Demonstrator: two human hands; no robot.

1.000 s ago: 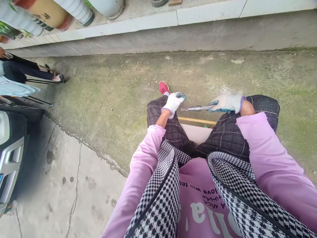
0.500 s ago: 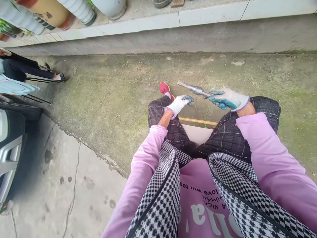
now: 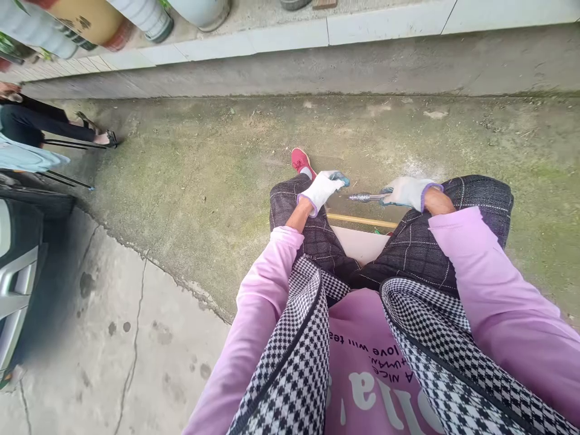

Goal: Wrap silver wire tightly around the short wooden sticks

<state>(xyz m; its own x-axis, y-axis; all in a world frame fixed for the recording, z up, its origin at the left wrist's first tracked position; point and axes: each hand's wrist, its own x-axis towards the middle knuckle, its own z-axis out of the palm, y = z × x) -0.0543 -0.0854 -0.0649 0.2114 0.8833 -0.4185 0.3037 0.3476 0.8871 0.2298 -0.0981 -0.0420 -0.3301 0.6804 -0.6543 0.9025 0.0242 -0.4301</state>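
Observation:
I sit with my knees apart over a concrete yard. My right hand [image 3: 408, 191], in a white glove with a teal palm, is closed round the handle of a metal tool [image 3: 365, 197] with a wire-wound shaft that points left. My left hand [image 3: 322, 186], gloved the same way, rests on my left knee just left of the tool's tip; its fingers curl down and I cannot make out what they hold. Below the hands a wooden stick [image 3: 360, 220] lies across a pale board [image 3: 360, 244] between my legs. My red shoe [image 3: 300, 161] shows beyond the left knee.
A raised concrete kerb [image 3: 290, 60] runs along the far side, with several large pots [image 3: 145, 18] on top. At the far left another person's legs [image 3: 40, 127] and thin metal legs stand. A car's front [image 3: 13, 272] sits at the left edge.
My right hand brought the tool down from a raised, tilted position to level between my knees. The left hand stayed on the knee.

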